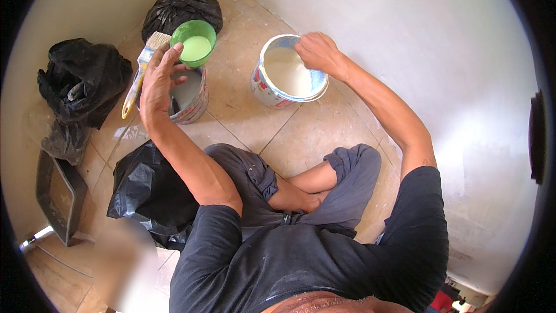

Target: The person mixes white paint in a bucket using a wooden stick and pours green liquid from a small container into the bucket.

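My left hand (162, 81) is closed on a paintbrush (137, 87) with pale bristles and a yellow-edged handle, its fingertips also at a green cup (196, 50) of pale liquid. Below the cup stands a bucket (194, 101) of grey liquid, with a dark object partly hidden in it. My right hand (313, 52) is closed over the upper right rim of a white bucket (269, 90) of cream-coloured paint; whatever its fingers hold is hidden.
Black bags (81, 75) lie at the left and back (179, 6), and black plastic (147, 185) by my crossed legs. A grey tray (75, 185) is at the lower left. White walls (440, 81) border the tiled floor (231, 104).
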The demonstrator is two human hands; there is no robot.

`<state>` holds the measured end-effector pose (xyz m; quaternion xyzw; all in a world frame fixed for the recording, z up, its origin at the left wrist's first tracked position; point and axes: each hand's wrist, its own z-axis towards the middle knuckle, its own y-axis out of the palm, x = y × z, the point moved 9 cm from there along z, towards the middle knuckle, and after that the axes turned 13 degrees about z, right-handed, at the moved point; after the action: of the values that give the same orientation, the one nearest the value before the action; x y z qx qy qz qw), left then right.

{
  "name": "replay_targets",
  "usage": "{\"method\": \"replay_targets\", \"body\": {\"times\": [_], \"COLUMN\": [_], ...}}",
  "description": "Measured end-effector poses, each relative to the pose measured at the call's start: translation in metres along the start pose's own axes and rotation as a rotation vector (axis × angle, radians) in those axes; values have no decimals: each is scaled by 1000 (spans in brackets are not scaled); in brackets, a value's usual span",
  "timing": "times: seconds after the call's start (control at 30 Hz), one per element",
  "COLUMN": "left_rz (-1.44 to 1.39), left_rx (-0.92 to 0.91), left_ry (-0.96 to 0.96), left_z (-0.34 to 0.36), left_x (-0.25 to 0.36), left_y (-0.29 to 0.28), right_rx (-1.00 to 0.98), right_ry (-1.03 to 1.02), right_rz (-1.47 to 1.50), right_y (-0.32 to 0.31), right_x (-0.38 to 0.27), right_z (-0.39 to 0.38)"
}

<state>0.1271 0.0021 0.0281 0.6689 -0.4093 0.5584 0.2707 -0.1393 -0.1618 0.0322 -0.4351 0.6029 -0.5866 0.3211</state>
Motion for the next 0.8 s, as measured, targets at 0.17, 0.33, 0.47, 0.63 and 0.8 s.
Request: {"method": "replay_targets", "body": {"times": [0.17, 0.33, 0.47, 0.63, 0.8], "left_rz": [-4, 3, -12, -16, -13], "left_rx": [-28, -39, -37, -29, -27], "left_ry": [-14, -15, -16, -22, -20], "left_z": [4, 4, 3, 2, 2], "left_x": [-6, -5, -5, -4, -4], "left_y": [0, 2, 2, 2, 0], "right_rx": [-214, 109, 2, -11, -97], "right_ry": [-75, -263, -102, -91, -173], "right_rz": [124, 243, 205, 54, 169], "right_y": [-1, -17, -9, -12, -8], "right_x": [-43, -65, -30, -6, -48], "right_z": [-33, -18, 17, 5, -30]}}
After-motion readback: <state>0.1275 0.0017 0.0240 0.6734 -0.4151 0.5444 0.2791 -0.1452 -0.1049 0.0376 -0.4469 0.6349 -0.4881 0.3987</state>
